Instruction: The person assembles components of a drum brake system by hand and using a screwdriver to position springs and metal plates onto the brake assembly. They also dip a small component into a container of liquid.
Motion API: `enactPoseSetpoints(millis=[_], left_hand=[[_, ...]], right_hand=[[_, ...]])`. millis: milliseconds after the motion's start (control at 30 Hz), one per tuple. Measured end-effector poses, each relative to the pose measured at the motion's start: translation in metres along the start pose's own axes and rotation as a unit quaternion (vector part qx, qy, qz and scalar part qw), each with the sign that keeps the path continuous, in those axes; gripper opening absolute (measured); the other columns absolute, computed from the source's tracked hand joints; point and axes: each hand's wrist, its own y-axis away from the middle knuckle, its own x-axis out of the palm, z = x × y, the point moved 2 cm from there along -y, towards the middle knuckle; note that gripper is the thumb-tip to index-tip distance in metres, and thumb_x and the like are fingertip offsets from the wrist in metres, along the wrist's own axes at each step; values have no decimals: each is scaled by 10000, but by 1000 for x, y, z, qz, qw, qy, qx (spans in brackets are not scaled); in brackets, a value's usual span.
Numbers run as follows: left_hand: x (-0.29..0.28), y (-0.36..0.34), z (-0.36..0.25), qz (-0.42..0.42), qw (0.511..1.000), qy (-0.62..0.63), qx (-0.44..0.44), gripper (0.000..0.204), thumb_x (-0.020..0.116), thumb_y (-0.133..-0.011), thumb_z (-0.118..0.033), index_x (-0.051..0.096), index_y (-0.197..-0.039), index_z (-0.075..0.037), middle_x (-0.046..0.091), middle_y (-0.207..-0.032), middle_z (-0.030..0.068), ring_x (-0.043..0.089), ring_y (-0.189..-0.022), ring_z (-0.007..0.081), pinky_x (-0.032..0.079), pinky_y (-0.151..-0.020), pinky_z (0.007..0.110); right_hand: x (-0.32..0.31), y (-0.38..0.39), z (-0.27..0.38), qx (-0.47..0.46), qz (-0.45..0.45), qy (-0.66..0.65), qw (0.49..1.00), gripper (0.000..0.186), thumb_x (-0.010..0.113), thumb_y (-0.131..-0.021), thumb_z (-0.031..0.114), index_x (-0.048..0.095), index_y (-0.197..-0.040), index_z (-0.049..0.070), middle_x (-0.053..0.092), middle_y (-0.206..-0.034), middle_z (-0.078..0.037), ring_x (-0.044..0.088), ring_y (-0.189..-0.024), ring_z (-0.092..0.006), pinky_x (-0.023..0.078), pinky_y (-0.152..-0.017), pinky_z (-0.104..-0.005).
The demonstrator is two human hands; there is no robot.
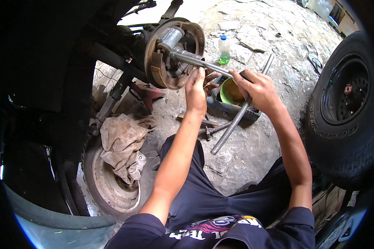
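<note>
A long steel tube (216,67) reaches right from the exposed rusty wheel hub assembly (193,35), beside a silver cylinder (170,37) on it. My left hand (197,89) is at the tube near the hub, thumb against it and fingers curled beneath. My right hand (253,89) grips the tube's outer end where a long steel crossbar (230,126) crosses it diagonally. Below the tube sits a dark tray (249,116) holding a green bowl (228,89), partly hidden by my hands. Metal tools (212,123) lie on the ground below.
A bottle of green liquid (224,56) stands behind the tray. A tyre (328,153) stands at right, near a sandal (316,62). At lower left lie a wheel (108,182) and dirty cloth (122,139), beside a red metal object (149,99). The vehicle's dark underside fills the left.
</note>
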Motion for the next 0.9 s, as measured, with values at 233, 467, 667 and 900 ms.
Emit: enactPoseSetpoints(millis=[233, 467, 667, 900], left_hand=[[52, 98, 0, 197, 948, 129, 216, 934, 276, -894, -802, 480, -1293, 18, 525, -1291, 251, 442, -1282, 380, 284, -1107, 512], [57, 123, -23, 215, 944, 187, 165, 892, 171, -879, -827, 556, -650, -56, 435, -436, 15, 436, -443, 173, 365, -911, 445], [65, 124, -23, 135, 942, 298, 75, 856, 183, -902, -802, 433, -493, -92, 335, -385, 14, 302, -368, 157, 315, -839, 335], [69, 125, -35, 88, 957, 273, 51, 817, 151, -845, -865, 239, -442, -161, 232, -349, 5, 204, -298, 168, 367, -791, 332]], right_hand=[[6, -2, -15, 20, -42, -52, 998, 573, 679, -700, 107, 630, -1270, 102, 553, -792, -72, 601, -672, -260, 492, -606, -387], [14, 3, -18, 31, -53, -43, 997, 450, 710, -782, 155, 643, -1225, 110, 561, -775, -79, 612, -668, -267, 495, -584, -389], [14, 3, -24, 20, -72, -98, 992, 416, 774, -775, 216, 663, -1153, 82, 612, -830, -94, 635, -743, -269, 523, -653, -377], [15, 9, -71, 55, -105, -47, 992, 491, 854, -574, 414, 553, -761, 74, 544, -783, -87, 547, -816, -293, 429, -802, -404]])
